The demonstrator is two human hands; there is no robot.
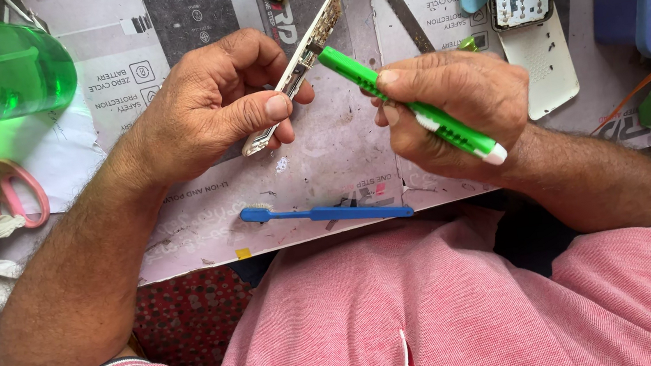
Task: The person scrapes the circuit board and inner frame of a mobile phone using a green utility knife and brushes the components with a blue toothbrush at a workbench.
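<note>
Green plastic tool (407,103) in right hand (457,109) touches slim metal phone frame (295,67).

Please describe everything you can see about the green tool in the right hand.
The green tool is a slim, pen-shaped stick of bright green plastic with a white cap at its rear end and a ribbed grip. The right hand holds it around the middle, tilted, its front end pointing up and left. That end meets the edge of the pale phone frame, which the left hand holds above the table.
</note>
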